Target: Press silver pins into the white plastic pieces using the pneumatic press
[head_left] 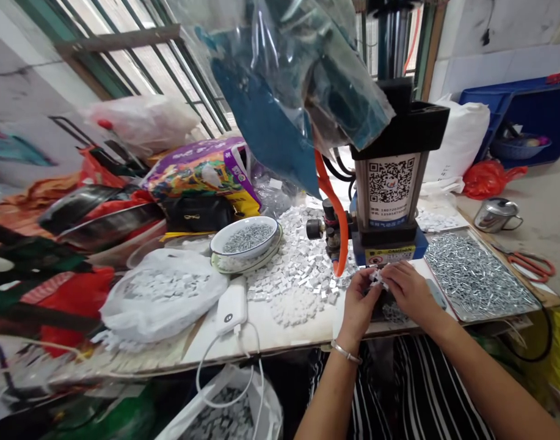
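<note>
At the foot of the pneumatic press (pixel 389 195), my left hand (pixel 361 300) pinches a small white plastic piece (pixel 377 278) between thumb and fingers. My right hand (pixel 410 290) meets it from the other side, its fingers closed at the same spot; what lies in them is mostly hidden. Small metal pins (pixel 394 313) lie beneath my hands at the press base. To the left spreads a heap of white plastic pieces (pixel 302 260). A tray of metal pins (pixel 483 275) stands to the right of my right hand.
A white bowl of metal parts (pixel 245 235), a power bank (pixel 232 305) with a cable, and a plastic bag of white pieces (pixel 165 290) stand left. Scissors (pixel 529 264) and a metal mug (pixel 497 215) lie right. An orange hose (pixel 332 208) hangs beside the press.
</note>
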`<state>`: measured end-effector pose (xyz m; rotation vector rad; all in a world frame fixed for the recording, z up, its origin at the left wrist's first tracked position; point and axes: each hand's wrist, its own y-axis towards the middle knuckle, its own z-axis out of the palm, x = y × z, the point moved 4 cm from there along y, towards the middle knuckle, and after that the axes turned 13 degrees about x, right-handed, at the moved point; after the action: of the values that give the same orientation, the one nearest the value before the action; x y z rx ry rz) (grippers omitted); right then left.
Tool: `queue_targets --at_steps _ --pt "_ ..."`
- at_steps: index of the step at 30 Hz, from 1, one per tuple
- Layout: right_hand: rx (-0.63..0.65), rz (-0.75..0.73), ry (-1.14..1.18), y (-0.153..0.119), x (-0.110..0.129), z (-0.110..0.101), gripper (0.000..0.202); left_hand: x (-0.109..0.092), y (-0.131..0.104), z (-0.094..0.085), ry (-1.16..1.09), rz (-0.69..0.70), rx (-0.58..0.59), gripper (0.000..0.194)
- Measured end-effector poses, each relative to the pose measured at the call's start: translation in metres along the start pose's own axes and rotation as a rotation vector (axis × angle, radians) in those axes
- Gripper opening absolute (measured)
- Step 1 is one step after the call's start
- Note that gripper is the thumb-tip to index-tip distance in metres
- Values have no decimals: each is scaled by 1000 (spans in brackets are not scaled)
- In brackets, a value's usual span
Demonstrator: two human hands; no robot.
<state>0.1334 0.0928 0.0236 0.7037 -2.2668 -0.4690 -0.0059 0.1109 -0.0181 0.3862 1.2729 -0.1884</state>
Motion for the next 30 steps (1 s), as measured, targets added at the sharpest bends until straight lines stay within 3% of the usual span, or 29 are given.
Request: queue_targets --at_steps 6,12,17,23,30 --pt "0 -68 22 0 -1 3 30 2 1 4 38 20 37 39" --pt "-6 18 93 -8 -9 -2 30 7 6 6 201 25 -8 30" --pt "26 141 92 -47 -26 -9 34 11 7 4 198 -7 -29 27" --pt "58 300 -188 -116 -54 -11 24 8 7 8 105 -21 -23 27" --pt "68 317 -374 -134 -46 0 25 3 8 9 132 -52 -12 28"
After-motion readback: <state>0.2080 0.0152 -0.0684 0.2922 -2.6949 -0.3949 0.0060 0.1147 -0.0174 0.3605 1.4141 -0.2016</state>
